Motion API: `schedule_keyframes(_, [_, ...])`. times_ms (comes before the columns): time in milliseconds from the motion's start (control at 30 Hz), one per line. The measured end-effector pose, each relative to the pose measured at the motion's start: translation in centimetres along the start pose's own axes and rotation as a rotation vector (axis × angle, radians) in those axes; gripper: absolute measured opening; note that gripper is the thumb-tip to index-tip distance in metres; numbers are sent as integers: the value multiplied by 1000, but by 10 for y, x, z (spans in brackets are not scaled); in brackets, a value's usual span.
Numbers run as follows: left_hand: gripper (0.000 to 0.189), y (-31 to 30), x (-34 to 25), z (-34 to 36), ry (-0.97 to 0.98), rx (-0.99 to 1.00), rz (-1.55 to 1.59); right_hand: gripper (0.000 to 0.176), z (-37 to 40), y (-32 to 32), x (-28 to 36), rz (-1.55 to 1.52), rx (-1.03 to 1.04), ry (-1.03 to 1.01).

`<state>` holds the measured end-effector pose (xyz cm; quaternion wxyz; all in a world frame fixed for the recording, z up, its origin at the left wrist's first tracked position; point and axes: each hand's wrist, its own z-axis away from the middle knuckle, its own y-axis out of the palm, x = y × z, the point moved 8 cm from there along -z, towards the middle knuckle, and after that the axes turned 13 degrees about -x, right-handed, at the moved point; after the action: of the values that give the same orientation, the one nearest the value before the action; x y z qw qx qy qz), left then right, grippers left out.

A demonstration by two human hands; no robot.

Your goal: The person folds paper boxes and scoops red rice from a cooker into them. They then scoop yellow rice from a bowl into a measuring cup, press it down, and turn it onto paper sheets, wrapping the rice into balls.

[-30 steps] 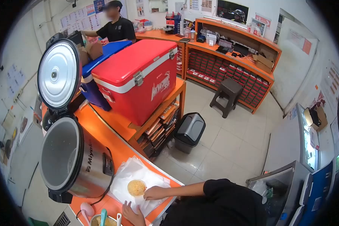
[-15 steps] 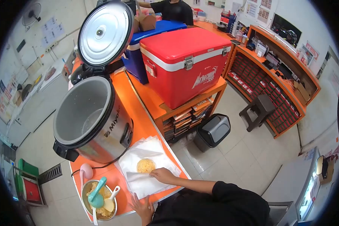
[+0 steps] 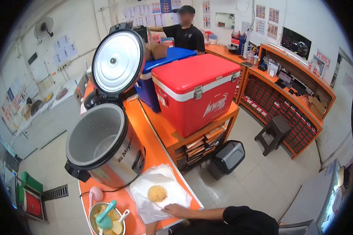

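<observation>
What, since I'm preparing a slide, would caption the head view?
Mound of rice on white paper, right hand at the paper's edge, open Miyako cooker nearby.

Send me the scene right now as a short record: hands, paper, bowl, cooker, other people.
Right hand: at the near edge of the white paper, apart from the mound; grip unclear
Left hand: mostly hidden below the paper; grip cannot be told
On paper: rounded yellow rice-like mound
Bowl: beside the paper, holding yellow food, a teal ladle and a white paddle
Cooker: lid raised
Other people: one person beyond the blue cooler
</observation>
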<state>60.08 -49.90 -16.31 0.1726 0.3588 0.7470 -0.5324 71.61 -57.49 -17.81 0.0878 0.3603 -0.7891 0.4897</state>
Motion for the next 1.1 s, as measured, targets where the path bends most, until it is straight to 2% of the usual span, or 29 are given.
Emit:
schedule_keyframes(233, [37, -4, 9, 4, -118, 7, -9, 34, 26, -9, 20, -102, 67, 15])
schedule_keyframes(367, [38, -22, 10, 10, -96, -30, -40, 44, 29, -32, 34, -242, 214, 75])
schedule_keyframes(433, [38, -43, -5, 6, 93, -93, -137, 43, 41, -40, 18, -96, 174, 175])
schedule_keyframes(467, [39, -49, -18, 6, 258, -62, -186, 41, 52, -38, 6, -66, 152, 165])
schedule_keyframes(533, [37, -47, -25, 15, 659, 239, -176, 36, 79, -34, -19, -44, 120, 210])
schedule_keyframes(567, [31, -41, -13, 19, 718, 381, -178, 32, 74, -50, -24, -50, 115, 268])
schedule_keyframes(600, [26, -44, -2, 23, 709, 428, -25, 28, 71, -64, -15, 17, 115, 220])
schedule_keyframes(633, [22, -39, 11, 29, 780, 497, -157, 24, 57, -81, -5, 84, 106, 160])
schedule_keyframes(700, [16, -38, 35, 32, 633, 529, -24, 24, 69, -61, -22, 130, 396, 140])
schedule_keyframes(733, [16, -39, 38, 33, 567, 525, 8, 24, 72, -59, -27, 107, 425, 129])
schedule_keyframes(800, [17, -41, 28, 31, 494, 521, 37, 27, 62, -75, -38, 13, 171, 194])
schedule_keyframes(867, [16, -53, 5, 22, 457, 453, -3, 27, 54, -80, -37, -43, 129, 225])
schedule_keyframes(900, [16, -51, 8, 25, 446, 458, -2, 27, 52, -85, -37, -90, 81, 267])
schedule_keyframes(967, [21, -51, 13, 29, 482, 396, -16, 20, 47, -88, -33, -75, 115, 235])
schedule_keyframes(1100, [21, -59, 28, 30, 386, 277, 110, 7, 42, -95, -54, -157, 58, 399])
